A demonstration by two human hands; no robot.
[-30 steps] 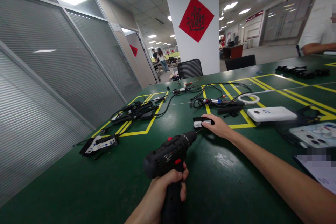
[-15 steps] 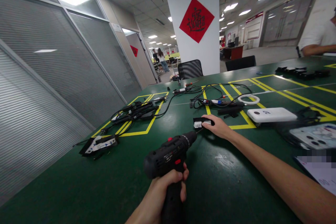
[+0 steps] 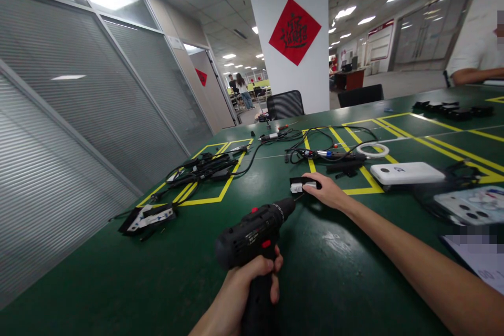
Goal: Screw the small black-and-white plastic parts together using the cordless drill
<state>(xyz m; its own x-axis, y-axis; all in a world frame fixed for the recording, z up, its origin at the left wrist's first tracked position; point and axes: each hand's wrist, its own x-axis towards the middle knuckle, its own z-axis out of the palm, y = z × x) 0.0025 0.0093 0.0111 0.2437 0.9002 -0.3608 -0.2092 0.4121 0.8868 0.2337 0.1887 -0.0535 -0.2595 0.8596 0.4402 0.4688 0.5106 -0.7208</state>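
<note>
My left hand (image 3: 242, 286) is wrapped round the grip of a black cordless drill (image 3: 250, 233) with red buttons. Its thin bit points up and right, its tip at or very near a small black part with a white cylinder (image 3: 298, 188). I cannot tell whether the tip touches it. My right hand (image 3: 323, 189) holds that part from its right side on the green table, thumb and fingers closed on its end. The fingers hide part of it.
Bundled black cables (image 3: 208, 168) lie at left, near a black-and-white part (image 3: 151, 218). Farther back are more cables and a white ring (image 3: 373, 150). At right lie a white power bank (image 3: 407, 172), a phone (image 3: 472, 205) and paper. A person's arm (image 3: 478, 74) rests across the table.
Hardly anything differs. Both hands, the drill and the small part stay in nearly the same place.
</note>
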